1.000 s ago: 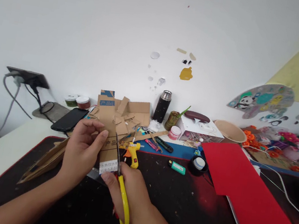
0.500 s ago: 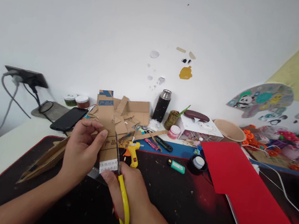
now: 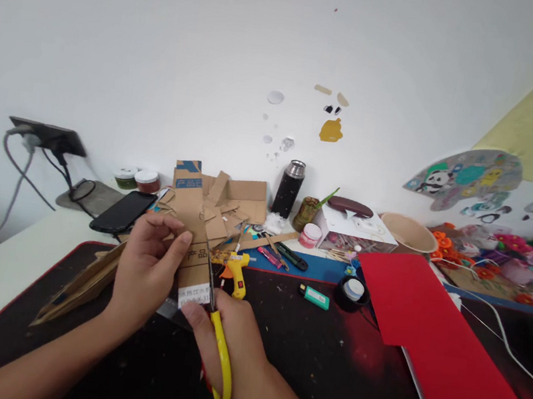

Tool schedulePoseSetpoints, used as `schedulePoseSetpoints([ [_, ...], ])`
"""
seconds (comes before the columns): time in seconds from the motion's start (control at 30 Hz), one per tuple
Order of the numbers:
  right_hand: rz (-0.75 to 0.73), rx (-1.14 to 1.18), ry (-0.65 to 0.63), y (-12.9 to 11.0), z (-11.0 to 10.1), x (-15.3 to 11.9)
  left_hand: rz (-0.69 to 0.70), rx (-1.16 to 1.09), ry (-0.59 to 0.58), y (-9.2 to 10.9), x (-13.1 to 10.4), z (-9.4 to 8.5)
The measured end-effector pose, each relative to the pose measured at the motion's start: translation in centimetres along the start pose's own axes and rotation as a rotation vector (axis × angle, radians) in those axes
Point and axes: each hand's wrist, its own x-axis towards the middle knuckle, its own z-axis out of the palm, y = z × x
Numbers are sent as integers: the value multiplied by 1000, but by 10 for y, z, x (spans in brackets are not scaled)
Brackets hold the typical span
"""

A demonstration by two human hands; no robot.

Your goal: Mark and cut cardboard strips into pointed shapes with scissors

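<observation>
A long brown cardboard strip (image 3: 194,275) with printed characters and a white label at its near end is pinched in my left hand (image 3: 152,262), thumb on top. My right hand (image 3: 230,329) is closed around scissors (image 3: 223,358) with a yellow handle. Their dark blades lie along the strip's right edge, pointing away from me. The thumb of my right hand is by the labelled end; whether it presses on the strip I cannot tell. Just beyond the scissors a yellow glue gun (image 3: 236,274) lies on the dark mat (image 3: 302,360).
Cardboard scraps (image 3: 227,220) are heaped at the back, near a black thermos (image 3: 289,189). A green lighter (image 3: 316,297) and a black tape roll (image 3: 351,294) lie right of centre. Large red sheets (image 3: 445,349) cover the right side. A folded cardboard piece (image 3: 80,288) and a phone (image 3: 121,212) are left.
Almost nothing differs. Both hands, the strip and the scissors hold nearly the same position, with only a tiny shift at the labelled end.
</observation>
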Motion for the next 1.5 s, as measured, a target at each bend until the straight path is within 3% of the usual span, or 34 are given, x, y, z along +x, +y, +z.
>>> schedulePoseSetpoints([
  [0.33, -39, 59, 6, 5, -2, 4, 4, -33, 73, 5, 7, -6],
  [0.5, -14, 151, 54, 10, -3, 7, -86, -98, 10, 1, 12, -9],
  [0.63, 73, 302, 8, 12, -6, 9, -157, -112, -22, -1, 15, -9],
  [0.77, 99, 448, -5, 9, -10, 12, -175, -140, -38, -1, 18, -9],
  [1.13, 77, 575, 11, 14, -18, 22, -195, -143, -80, 7, 22, -11],
  [1.3, 59, 528, -2, 14, -15, 20, -199, -125, -184, 4, 11, -3],
  [1.5, 90, 393, 45, 18, -9, 17, -234, -101, -224, 2, 6, 2],
])
